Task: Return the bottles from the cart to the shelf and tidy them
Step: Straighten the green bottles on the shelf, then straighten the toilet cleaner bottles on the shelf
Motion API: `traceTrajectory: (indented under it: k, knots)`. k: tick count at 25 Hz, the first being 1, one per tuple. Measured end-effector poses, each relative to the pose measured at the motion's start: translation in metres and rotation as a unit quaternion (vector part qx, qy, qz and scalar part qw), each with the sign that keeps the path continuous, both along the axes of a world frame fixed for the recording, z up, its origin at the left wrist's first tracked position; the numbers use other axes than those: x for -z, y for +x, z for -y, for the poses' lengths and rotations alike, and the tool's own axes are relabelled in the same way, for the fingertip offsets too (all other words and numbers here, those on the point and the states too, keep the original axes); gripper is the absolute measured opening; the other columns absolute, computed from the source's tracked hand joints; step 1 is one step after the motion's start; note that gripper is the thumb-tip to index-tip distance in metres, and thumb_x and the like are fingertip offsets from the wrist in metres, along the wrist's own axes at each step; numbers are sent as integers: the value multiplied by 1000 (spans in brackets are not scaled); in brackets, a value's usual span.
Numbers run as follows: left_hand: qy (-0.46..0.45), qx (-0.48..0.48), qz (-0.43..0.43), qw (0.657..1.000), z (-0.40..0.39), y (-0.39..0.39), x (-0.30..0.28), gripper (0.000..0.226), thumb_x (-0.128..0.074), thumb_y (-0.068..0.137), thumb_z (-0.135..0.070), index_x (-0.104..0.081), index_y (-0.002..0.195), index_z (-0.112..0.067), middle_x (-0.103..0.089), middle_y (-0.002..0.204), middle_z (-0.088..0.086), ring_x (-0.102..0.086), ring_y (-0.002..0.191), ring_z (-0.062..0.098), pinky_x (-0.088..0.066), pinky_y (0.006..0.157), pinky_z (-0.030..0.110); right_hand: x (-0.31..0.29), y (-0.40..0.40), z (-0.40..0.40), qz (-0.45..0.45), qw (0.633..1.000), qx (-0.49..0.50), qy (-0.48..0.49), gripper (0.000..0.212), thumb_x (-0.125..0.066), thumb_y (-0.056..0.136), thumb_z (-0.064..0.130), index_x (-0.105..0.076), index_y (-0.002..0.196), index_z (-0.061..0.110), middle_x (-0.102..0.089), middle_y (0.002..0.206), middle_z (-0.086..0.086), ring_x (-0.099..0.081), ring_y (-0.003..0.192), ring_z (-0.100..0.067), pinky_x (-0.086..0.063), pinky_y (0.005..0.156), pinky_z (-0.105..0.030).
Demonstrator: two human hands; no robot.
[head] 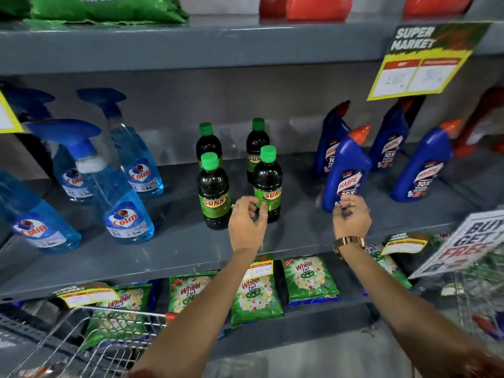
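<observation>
Several dark Sunny bottles with green caps stand mid-shelf in two rows; the front pair are the left one (214, 190) and the right one (268, 184). My left hand (246, 216) hovers between that front pair, fingers apart and curled, with the fingertips brushing the right bottle's label. Several blue Harpic bottles stand to the right. My right hand (351, 216) is pinched on the base of the nearest Harpic bottle (347, 170), which stands upright near the shelf's front edge. The grey shelf (174, 249) carries them all.
Blue Colin spray bottles (122, 203) fill the shelf's left part. Green Wheel packets (253, 296) lie on the shelf below. A wire cart (81, 323) stands at the lower left and another cart (474, 290) at the right. Price signs (420, 64) hang from the shelf above.
</observation>
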State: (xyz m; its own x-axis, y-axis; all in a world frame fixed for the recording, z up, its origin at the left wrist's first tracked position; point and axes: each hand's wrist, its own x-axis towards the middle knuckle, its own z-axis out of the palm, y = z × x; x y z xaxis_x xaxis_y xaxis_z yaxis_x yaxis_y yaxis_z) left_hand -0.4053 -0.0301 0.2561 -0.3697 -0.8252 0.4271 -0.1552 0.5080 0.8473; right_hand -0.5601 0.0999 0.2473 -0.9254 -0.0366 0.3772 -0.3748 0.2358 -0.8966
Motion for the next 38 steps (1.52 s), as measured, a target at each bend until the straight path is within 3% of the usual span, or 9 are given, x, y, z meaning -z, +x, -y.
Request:
traceTrajectory:
  k: [2, 5, 10, 14, 15, 18, 22, 28, 38]
  knots:
    - [-4, 18, 5, 1000, -10, -18, -2, 13, -62, 80, -19, -59, 88, -10, -55, 69, 5, -52, 64, 22, -49, 63, 36, -1, -20, -16, 0, 1000, 13, 6, 19, -61, 73, -7, -60, 92, -4, -63, 78, -20, -49, 57, -18, -43, 58, -27]
    - [32, 28, -8, 999, -33, -47, -4, 16, -61, 81, -20, -58, 92, -9, -56, 74, 8, -51, 65, 20, -51, 66, 39, -4, -51, -41, 5, 999, 39, 34, 27, -65, 74, -4, -58, 100, -3, -62, 94, -26, -50, 67, -23, -40, 67, -25]
    - [89, 45, -26, 995, -77, -100, 0, 36, -64, 80, -20, -51, 111, -8, -51, 96, 1, -49, 83, 16, -51, 79, 42, -4, -104, -74, 28, 995, 81, 40, 51, -74, 69, 4, -48, 112, -7, -53, 115, -29, -54, 99, -40, -43, 88, -47]
    - [113, 75, -28, 990, -106, -139, 7, 68, -71, 74, -23, -36, 130, -8, -44, 120, 2, -43, 100, 7, -36, 86, 2, -2, -141, -90, 48, 995, 81, 44, 75, -82, 61, 14, -41, 122, -6, -47, 125, -27, -46, 116, -38, -37, 102, -44]
    - [125, 77, -26, 989, -111, -148, 8, 76, -73, 72, -23, -32, 134, -9, -41, 125, 3, -43, 105, 6, -34, 90, 1, -1, -148, -92, 56, 995, 72, 42, 81, -83, 60, 15, -39, 125, -4, -45, 128, -25, -45, 118, -37, -38, 103, -44]
    - [137, 57, -16, 989, -123, -174, 13, 95, -79, 66, -22, -20, 140, -11, -35, 137, 9, -42, 121, 16, -40, 99, 21, 4, -168, -96, 92, 995, 27, 23, 101, -87, 56, 16, -27, 137, 2, -36, 137, -23, -41, 124, -32, -39, 106, -42]
    - [143, -15, -23, 989, -129, -203, 18, 112, -84, 58, -22, -11, 143, -9, -38, 136, 15, -41, 124, 26, -40, 106, 38, 14, -189, -98, 115, 993, -6, -6, 112, -87, 57, 15, -16, 143, 6, -32, 144, -20, -40, 128, -31, -37, 107, -39]
    - [146, -116, -22, 982, -129, -230, 16, 111, -86, 49, -21, -21, 137, -6, -42, 126, 18, -44, 110, 31, -41, 97, 40, 24, -195, -96, 110, 994, -2, 0, 111, -85, 59, 19, -15, 144, 10, -38, 143, -17, -44, 126, -30, -39, 103, -36]
    - [120, -82, 10, 989, -137, -245, 17, 108, -85, 50, -25, -23, 135, -5, -44, 125, 16, -42, 113, 28, -36, 106, 49, 24, -197, -97, 113, 993, -3, 22, 110, -84, 60, 22, -14, 144, 9, -35, 144, -17, -42, 128, -32, -41, 102, -42]
